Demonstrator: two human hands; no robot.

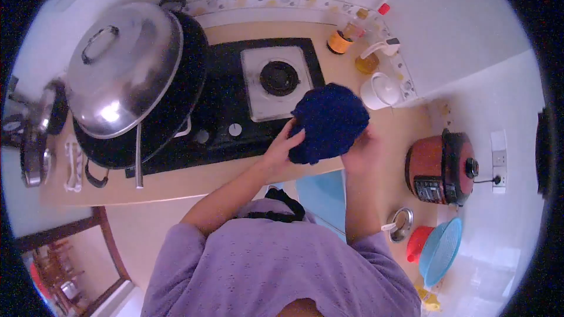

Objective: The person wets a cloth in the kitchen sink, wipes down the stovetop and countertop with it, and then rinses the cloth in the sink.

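Note:
A bunched dark blue cloth (330, 122) is held up in front of me, over the front right corner of the black gas stove (226, 97). My left hand (285, 145) grips its left side, with the thumb and a finger showing at the edge. On the other side my right hand (359, 151) holds the cloth from the right; most of its fingers are hidden behind the fabric. Just beyond the cloth lies the square metal burner plate with its round black burner (279, 78).
A large wok (197, 58) under a domed metal lid (123, 70) covers the stove's left side. Bottles (339, 42) and a white lidded pot (380, 91) stand at the back right. Along the right are a red-brown electric cooker (425, 161), a metal lid (402, 225) and a blue basket (442, 251).

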